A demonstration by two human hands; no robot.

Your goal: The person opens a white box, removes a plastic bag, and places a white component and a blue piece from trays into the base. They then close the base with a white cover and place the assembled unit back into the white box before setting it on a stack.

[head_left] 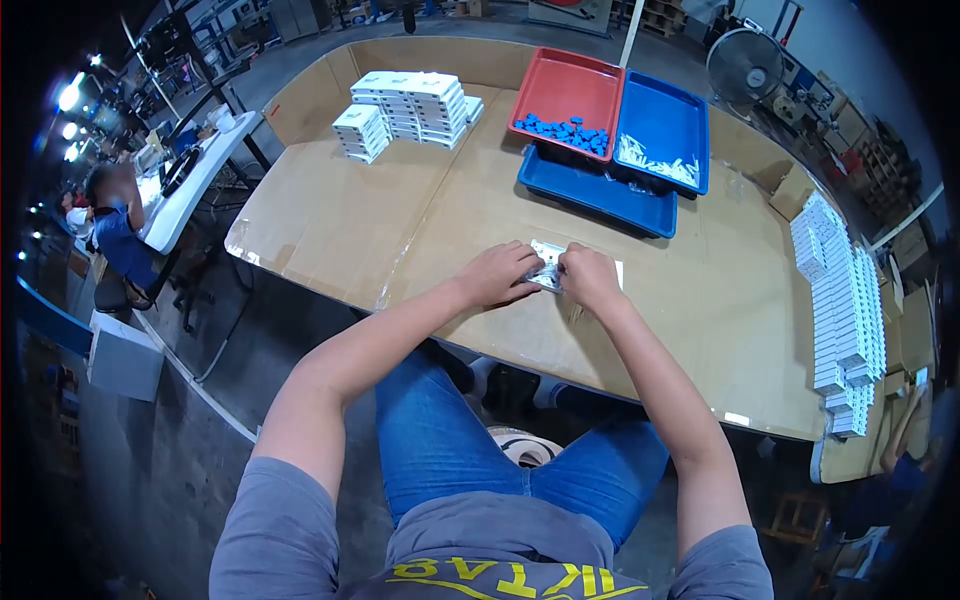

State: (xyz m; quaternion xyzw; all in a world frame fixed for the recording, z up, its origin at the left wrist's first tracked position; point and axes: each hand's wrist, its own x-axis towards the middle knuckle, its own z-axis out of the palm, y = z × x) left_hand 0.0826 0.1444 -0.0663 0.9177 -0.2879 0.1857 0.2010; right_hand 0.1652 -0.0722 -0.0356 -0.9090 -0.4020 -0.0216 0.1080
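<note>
A small white piece [549, 257] lies between both hands [590, 274], apparently touching each.

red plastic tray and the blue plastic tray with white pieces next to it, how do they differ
Contents: the red plastic tray holds small, chunky blue pieces, while the blue plastic tray with white pieces holds slender white pieces.
Place: in the head view, the red tray is on the left and that blue tray on the right.
Both are rectangular with raised rims, their pieces gathered toward the near end.
</note>
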